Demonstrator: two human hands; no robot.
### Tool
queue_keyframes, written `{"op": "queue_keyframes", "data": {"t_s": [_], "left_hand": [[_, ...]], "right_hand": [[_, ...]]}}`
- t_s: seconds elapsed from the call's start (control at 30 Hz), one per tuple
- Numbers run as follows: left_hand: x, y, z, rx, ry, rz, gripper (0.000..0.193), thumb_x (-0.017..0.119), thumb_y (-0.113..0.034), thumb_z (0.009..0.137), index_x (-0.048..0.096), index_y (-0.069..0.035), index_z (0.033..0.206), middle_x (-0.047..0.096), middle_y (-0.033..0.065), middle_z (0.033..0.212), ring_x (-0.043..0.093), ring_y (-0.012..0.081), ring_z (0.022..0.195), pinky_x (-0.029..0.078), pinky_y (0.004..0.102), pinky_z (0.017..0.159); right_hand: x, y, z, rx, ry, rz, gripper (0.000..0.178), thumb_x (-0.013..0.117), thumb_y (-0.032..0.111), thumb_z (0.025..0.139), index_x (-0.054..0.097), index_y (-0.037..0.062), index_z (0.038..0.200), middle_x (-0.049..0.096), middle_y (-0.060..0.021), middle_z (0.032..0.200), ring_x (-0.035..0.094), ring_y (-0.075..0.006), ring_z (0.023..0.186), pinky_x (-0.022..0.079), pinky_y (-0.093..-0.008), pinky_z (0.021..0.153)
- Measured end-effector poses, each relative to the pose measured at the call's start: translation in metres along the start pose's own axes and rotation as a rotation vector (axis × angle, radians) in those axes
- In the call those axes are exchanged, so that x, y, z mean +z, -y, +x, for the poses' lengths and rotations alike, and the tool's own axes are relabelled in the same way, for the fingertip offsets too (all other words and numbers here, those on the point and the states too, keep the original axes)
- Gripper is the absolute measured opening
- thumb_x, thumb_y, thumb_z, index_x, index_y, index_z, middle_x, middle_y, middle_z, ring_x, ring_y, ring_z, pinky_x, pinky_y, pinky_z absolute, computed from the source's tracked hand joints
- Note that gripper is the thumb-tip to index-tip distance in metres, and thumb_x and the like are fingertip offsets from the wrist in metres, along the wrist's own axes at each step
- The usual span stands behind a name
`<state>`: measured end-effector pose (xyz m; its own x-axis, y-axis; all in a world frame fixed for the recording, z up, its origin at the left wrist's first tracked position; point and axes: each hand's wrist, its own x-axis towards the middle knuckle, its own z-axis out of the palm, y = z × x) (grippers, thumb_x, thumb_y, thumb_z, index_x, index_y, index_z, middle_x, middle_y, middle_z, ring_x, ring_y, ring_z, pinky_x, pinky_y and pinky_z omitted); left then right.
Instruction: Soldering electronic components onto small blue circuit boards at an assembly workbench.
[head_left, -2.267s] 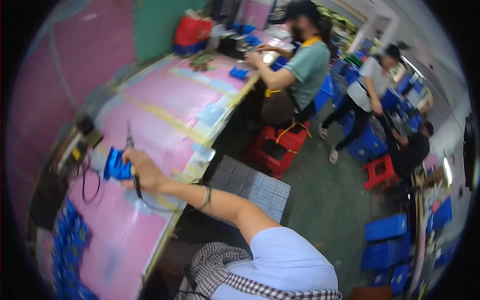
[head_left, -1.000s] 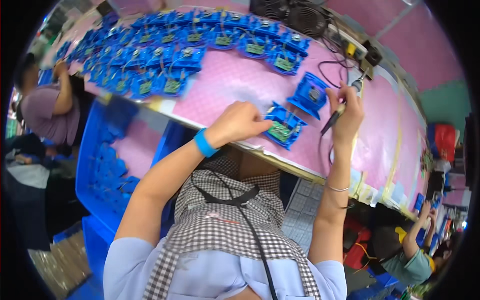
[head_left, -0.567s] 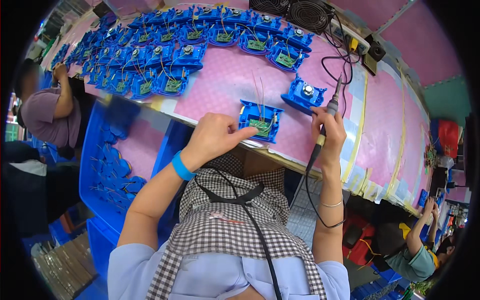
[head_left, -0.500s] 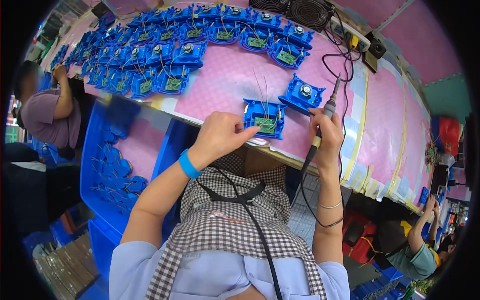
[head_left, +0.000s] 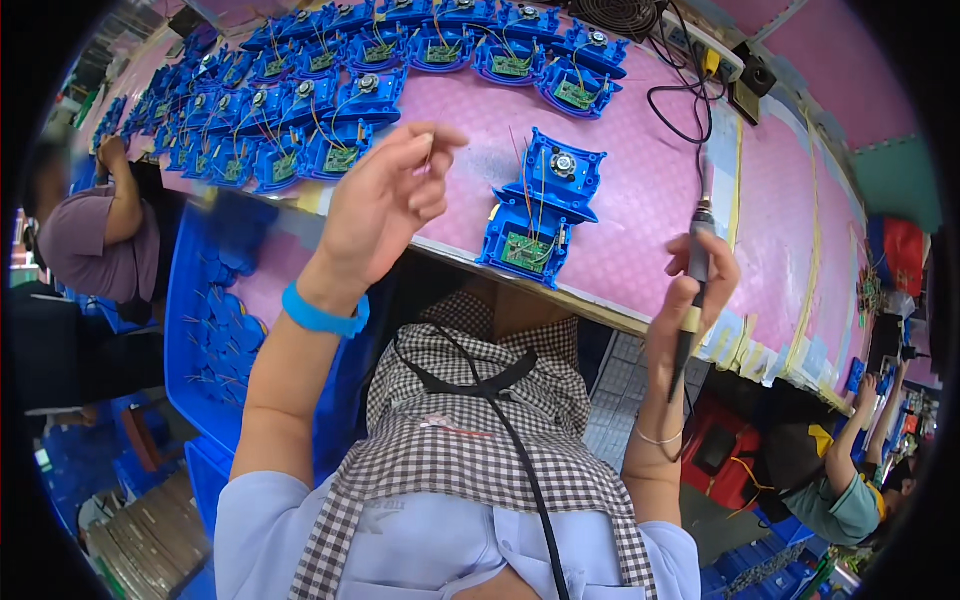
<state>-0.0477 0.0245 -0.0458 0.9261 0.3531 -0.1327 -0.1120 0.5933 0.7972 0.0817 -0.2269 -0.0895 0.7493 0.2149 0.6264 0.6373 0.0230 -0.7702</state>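
A soldering iron (head_left: pixel 701 236) stands nearly upright in my right hand (head_left: pixel 722 268), its tip pointing away from me, at the right of the work area. My left hand (head_left: pixel 375 205) is raised above the table's near edge, index finger stretched out, other fingers loosely curled, and I see nothing in it. Between my hands a blue plastic shell (head_left: pixel 497 246) with a green circuit board (head_left: pixel 527 251) lies at the table edge. Touching its far side is a second blue shell (head_left: pixel 588 186) that carries a round speaker (head_left: pixel 563 163). Thin wires rise from the board across both.
Rows of similar blue shells (head_left: pixel 368 85) with boards and speakers cover the table's far left. A power strip (head_left: pixel 712 48), black cords and a fan (head_left: pixel 615 14) stand at the back. A blue bin (head_left: pixel 180 350) of wired parts is below left. Other people work on both sides.
My left hand has left the board and moved up and left. The iron has swung right with my right hand. The speaker shell now sits directly behind the board shell.
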Motion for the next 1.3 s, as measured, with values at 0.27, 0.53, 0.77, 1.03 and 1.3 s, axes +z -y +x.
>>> {"op": "queue_keyframes", "data": {"t_s": [0.27, 0.53, 0.77, 1.03, 1.3], "left_hand": [[0.017, 0.046, 0.041, 0.6, -0.003, 1.286, 0.014, 0.064, -0.002, 0.082, 0.072, -0.003, 0.094, 0.062, 0.0084, 0.08, 0.058, 0.0139, 0.067, 0.045, 0.0249, 0.059], [0.018, 0.05, 0.045, 0.577, -0.026, 1.343, 0.009, 0.068, -0.005, 0.08, 0.07, -0.001, 0.088, 0.065, 0.0096, 0.079, 0.059, 0.0162, 0.06, 0.045, 0.0275, 0.052], [0.016, 0.05, 0.05, 0.562, -0.016, 1.375, 0.009, 0.067, -0.005, 0.08, 0.07, -0.001, 0.087, 0.065, 0.0103, 0.079, 0.061, 0.0195, 0.064, 0.047, 0.0291, 0.055], [0.022, 0.051, 0.051, 0.572, -0.001, 1.372, 0.008, 0.064, -0.006, 0.08, 0.068, -0.001, 0.085, 0.06, 0.0129, 0.079, 0.061, 0.031, 0.073, 0.049, 0.0408, 0.064], [0.036, 0.057, 0.051, 0.654, 0.074, 1.412, 0.013, 0.064, -0.001, 0.078, 0.065, 0.0, 0.091, 0.06, 0.0122, 0.079, 0.06, 0.0271, 0.067, 0.048, 0.0348, 0.06]], "right_hand": [[0.001, 0.006, -0.013, 0.559, 0.158, 0.205, 0.02, 0.058, 0.005, 0.09, 0.065, -0.0074, 0.103, 0.065, -0.0131, 0.084, 0.061, -0.0145, 0.07, 0.047, -0.0239, 0.06], [0.016, -0.001, -0.011, 0.458, 0.225, 0.134, 0.02, 0.061, 0.007, 0.089, 0.066, -0.0062, 0.103, 0.068, -0.0121, 0.084, 0.06, -0.0111, 0.068, 0.046, -0.0218, 0.06], [0.016, 0.0, -0.011, 0.406, 0.274, 0.082, 0.018, 0.063, 0.005, 0.087, 0.067, -0.0038, 0.103, 0.068, -0.0101, 0.084, 0.06, -0.0098, 0.068, 0.046, -0.0212, 0.061], [0.013, 0.014, -0.006, 0.173, 0.355, -0.134, 0.024, 0.065, -0.001, 0.08, 0.065, -0.0038, 0.103, 0.067, -0.0089, 0.086, 0.061, -0.0126, 0.077, 0.046, -0.023, 0.067], [-0.005, 0.003, 0.006, 0.472, 0.209, 0.027, 0.017, 0.064, 0.003, 0.083, 0.067, -0.0048, 0.098, 0.067, -0.0114, 0.083, 0.061, -0.0116, 0.066, 0.046, -0.0208, 0.058]]}}
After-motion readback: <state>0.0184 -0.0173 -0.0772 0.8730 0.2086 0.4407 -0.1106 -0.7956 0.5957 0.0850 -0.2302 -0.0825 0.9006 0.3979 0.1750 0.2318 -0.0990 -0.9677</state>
